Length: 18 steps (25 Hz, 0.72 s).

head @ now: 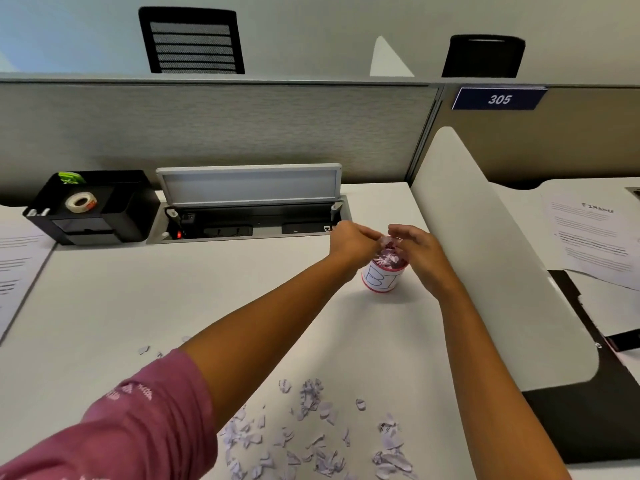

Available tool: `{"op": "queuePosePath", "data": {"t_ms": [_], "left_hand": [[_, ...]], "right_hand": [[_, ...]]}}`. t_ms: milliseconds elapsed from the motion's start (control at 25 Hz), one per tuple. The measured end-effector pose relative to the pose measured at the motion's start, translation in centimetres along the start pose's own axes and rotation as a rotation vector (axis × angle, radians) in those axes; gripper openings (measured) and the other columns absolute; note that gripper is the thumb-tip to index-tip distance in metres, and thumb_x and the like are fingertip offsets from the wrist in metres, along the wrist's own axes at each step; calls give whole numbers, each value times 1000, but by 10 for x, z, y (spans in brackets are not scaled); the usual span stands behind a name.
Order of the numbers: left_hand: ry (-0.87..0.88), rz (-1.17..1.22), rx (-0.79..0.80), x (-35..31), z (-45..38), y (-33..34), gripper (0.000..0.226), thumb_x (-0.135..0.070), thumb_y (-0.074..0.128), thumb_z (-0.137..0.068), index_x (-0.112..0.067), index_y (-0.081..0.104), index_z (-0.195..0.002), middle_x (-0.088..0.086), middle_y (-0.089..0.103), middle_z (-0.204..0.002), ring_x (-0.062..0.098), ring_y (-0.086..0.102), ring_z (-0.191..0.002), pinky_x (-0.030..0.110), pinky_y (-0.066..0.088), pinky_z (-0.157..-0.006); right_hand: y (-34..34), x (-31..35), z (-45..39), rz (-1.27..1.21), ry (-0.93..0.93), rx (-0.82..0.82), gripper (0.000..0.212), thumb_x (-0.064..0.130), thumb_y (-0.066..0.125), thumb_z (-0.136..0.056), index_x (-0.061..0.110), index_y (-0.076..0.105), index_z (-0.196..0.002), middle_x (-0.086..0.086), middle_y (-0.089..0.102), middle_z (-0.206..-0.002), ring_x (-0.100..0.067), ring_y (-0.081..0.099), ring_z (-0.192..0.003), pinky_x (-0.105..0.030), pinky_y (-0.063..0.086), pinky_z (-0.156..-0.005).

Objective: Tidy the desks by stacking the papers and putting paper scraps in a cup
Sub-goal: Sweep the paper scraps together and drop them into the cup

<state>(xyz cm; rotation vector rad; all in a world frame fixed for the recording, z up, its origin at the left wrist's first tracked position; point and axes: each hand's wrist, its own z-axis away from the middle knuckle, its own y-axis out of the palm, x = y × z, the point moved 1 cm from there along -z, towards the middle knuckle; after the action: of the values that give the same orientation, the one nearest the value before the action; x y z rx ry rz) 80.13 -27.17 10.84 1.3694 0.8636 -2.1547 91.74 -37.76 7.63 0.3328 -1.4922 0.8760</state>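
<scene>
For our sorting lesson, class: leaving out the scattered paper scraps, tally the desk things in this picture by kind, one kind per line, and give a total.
White paper cup with red rim, holding scraps: 1
Roll of white tape: 1
Black plastic desk organiser: 1
Black office chairs behind the partition: 2
Blue sign reading 305: 1
Total: 6

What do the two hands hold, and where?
Left hand and right hand pinch white paper scraps at fingertips, above the red-rimmed paper cup.
</scene>
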Motion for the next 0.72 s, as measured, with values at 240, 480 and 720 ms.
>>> {"op": "queuePosePath", "data": {"t_ms": [240,480,720], "left_hand": [[1,-81,28,-17,-7,17,28,-6,56,-96,-5,67,-121,15,64,-127,34,59,-118,46,53,-96],[29,85,81,6,9,-15,35,5,44,-96,0,63,-125,16,63,-127,29,60,-118,39,53,-95],[6,36,-11,80,51,-69,36,0,45,-93,-11,70,-117,5,70,-117,17,64,-111,37,50,-102]], "right_hand": [[-4,11,3,-85,36,-65,32,3,46,-98,7,66,-122,-9,66,-123,-22,64,-112,-30,53,-95],[0,-1,24,-94,16,-212,25,9,57,-94,26,72,-106,-2,70,-117,-21,65,-111,-42,52,-100],[51,-13,91,-73,15,-220,30,-1,52,-93,16,72,-107,-2,69,-111,-17,64,-106,-28,51,-96]]}}
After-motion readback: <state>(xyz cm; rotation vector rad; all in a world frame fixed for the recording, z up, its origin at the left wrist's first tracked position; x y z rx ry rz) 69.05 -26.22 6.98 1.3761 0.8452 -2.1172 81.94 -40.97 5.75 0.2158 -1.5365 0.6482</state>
